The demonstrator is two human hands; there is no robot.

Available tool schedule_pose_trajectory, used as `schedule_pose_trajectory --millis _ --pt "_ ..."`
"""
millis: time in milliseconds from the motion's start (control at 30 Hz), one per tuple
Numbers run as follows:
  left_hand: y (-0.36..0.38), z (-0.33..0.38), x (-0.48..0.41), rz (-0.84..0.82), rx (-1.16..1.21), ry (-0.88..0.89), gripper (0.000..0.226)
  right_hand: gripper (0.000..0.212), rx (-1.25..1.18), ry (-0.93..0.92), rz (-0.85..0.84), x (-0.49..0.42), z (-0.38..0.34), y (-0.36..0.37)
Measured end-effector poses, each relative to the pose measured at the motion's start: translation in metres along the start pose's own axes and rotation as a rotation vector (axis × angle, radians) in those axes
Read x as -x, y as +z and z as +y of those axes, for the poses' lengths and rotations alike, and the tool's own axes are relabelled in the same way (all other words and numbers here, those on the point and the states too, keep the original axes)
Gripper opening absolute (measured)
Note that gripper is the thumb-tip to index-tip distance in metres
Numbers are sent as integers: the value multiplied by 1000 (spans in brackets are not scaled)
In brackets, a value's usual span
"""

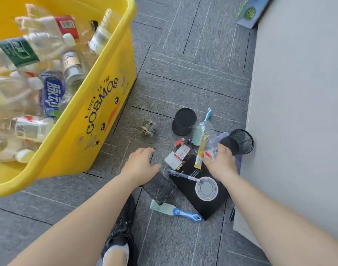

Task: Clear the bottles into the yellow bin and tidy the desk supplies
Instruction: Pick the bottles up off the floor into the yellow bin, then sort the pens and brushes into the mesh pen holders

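Note:
The yellow bin [99, 120] at the left holds several plastic bottles [51, 93]. A small clear bottle [149, 128] lies on the grey carpet beside the bin. My left hand [140, 164] hovers over the carpet with relaxed fingers, holding nothing, just above a black mesh pen cup [159, 189] lying on its side. My right hand [221, 162] reaches into a pile of supplies and its fingers curl on a clear plastic packet [210, 150]. A black notebook [200, 191] with a pen [183, 175] on it lies under that hand.
Two more black mesh cups stand nearby, one upside down [184, 120] and one tipped [240, 141] against the grey wall [298, 112]. Two blue-handled brushes [176, 211] [201, 125], a yellow sachet [200, 154], a lighter [180, 142] and small cards [178, 155] lie scattered. My shoe [116, 252] shows below.

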State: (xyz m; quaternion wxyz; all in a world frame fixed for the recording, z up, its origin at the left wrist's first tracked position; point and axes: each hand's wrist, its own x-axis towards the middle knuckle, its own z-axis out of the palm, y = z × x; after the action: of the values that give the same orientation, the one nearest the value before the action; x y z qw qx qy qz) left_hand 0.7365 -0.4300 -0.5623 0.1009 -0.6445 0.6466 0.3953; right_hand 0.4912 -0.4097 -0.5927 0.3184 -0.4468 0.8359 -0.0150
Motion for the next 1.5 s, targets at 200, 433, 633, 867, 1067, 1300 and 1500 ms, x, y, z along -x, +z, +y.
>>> schedule_pose_trajectory --millis 200,433,633,867,1067,1300,1500 --pt "35 -16 -24 -153 -32 -142 67 80 185 -120 0 -38 -4 20" --pt "61 -37 -30 -264 72 -206 32 74 289 -48 84 -64 -3 35" --pt "47 -30 -26 -74 98 -87 17 80 112 -60 199 -53 -11 27" --pt "29 -38 -12 128 -342 204 24 90 -525 -244 160 -23 -94 -27" --pt "17 -47 13 156 -130 215 31 85 -980 -392 -67 14 -232 -89" --pt "-6 -69 37 180 18 125 35 103 -839 -575 -283 52 -350 -94" --pt "6 -90 35 143 72 88 38 42 -494 -460 -229 19 -267 -51"
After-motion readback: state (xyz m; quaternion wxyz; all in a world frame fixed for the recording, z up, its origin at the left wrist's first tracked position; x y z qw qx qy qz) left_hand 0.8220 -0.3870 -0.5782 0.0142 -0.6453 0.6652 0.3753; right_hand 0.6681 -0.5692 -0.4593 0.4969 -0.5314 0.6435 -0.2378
